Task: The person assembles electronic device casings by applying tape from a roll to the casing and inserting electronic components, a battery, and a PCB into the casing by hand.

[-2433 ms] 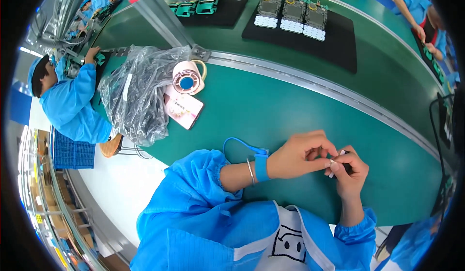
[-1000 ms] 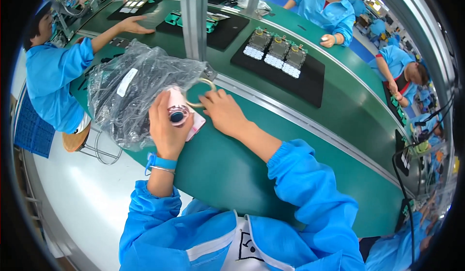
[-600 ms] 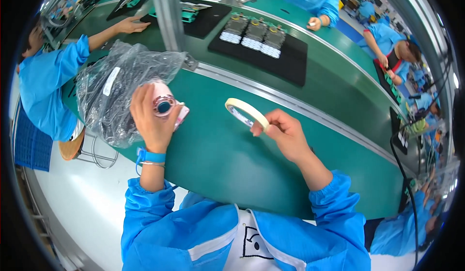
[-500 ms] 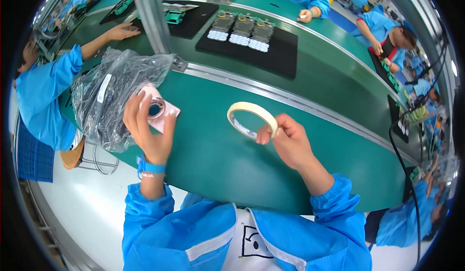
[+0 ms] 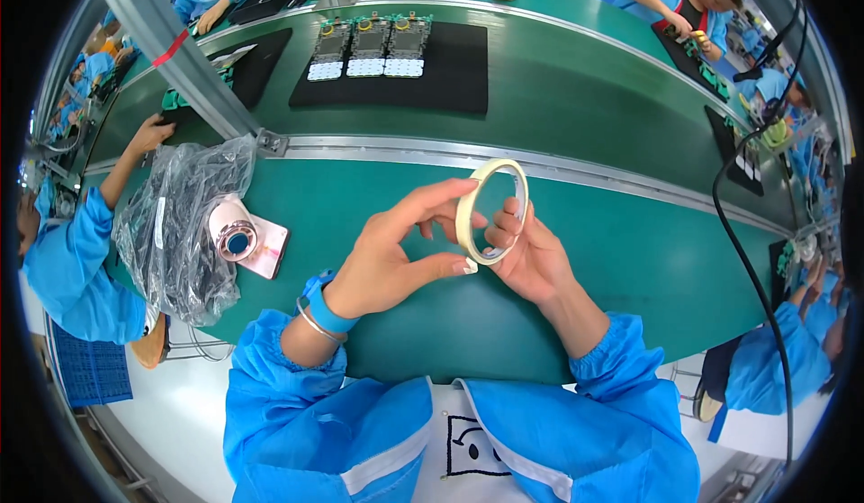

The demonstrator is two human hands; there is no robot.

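Right hand (image 5: 538, 267) has the roll of tape (image 5: 465, 220), fingers curled closed on its right side. In comes the left hand (image 5: 371, 262), index and thumb spread along the other side; whether they truly grip, I can't tell. Working the roll between both hands looks like the step; next seems to call for a steady right hold and a fine left pinch. Pale yellow, narrow, it stands on edge above the bench (image 5: 648, 296), toward the far edge.
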